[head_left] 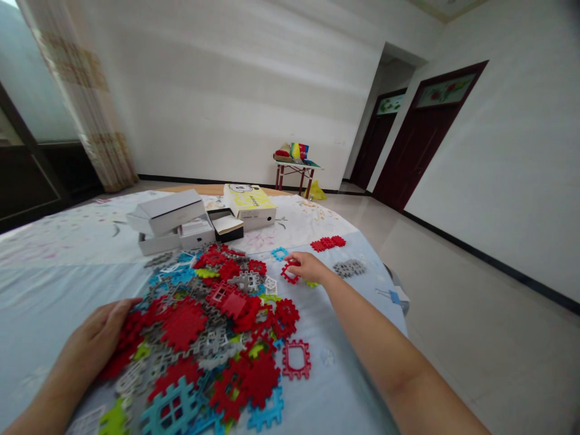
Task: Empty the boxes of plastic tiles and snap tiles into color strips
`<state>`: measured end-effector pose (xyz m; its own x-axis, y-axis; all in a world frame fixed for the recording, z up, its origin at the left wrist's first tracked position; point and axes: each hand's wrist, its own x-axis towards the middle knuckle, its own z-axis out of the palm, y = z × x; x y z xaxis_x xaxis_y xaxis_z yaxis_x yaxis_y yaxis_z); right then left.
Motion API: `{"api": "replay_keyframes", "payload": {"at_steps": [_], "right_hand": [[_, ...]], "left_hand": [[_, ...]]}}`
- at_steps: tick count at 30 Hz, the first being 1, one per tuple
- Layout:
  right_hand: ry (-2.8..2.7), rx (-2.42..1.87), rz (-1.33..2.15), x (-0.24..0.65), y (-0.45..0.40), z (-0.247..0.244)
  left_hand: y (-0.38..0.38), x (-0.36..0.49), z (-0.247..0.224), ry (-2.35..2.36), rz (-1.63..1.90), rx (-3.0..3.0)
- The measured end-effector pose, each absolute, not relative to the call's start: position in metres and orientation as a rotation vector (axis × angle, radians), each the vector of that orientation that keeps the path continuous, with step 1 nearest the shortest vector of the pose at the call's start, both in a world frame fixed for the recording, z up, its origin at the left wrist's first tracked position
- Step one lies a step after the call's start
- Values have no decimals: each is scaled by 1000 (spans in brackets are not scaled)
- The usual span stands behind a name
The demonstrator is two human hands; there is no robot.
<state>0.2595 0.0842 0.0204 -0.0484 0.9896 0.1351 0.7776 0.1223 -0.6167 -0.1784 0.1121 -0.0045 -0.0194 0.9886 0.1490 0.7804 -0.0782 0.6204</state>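
Head view: right hand (308,267) pinches a red frame (292,280); left hand (94,333), fingers partly hidden, grip unclear.

Your left forearm (43,396) enters from the lower left corner, bare and slanting up toward the middle, with only a short stretch in view. Your left hand (97,332) sits low, back upward, its fingers held together and loosely extended forward and inward. Your right arm (385,356) comes in from the lower right, also bare, and reaches much farther forward, running diagonally up and inward with a slight bend at the elbow. Your right hand (308,267) is well apart from the left, its wrist nearly in line with the forearm and its fingers curled, pointing inward.
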Motion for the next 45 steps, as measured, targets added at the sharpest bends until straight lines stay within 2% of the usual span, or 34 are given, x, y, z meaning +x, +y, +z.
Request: {"api": "replay_keyframes", "payload": {"at_steps": [2,7,16,20,26,33,45], "right_hand": [[-1892,-1713,520,257,95,18],[-1885,-1773,270,255,95,16],[-2111,-1827,272,255,87,8],[-1856,-1924,84,277,97,15],[-1478,-2343,-193,322,115,21],[-1456,-2557,-272,333,127,12],[-1593,-2487,-276,325,121,11]], "left_hand": [[110,-177,-2,1833,814,1926],[111,-176,-1,1821,830,1953],[121,-184,-14,1817,847,1933],[132,-194,-30,1790,856,1939],[139,-204,-44,1802,836,1916],[133,-201,-39,1807,815,1884],[117,-182,-14,1829,843,1825]]}}
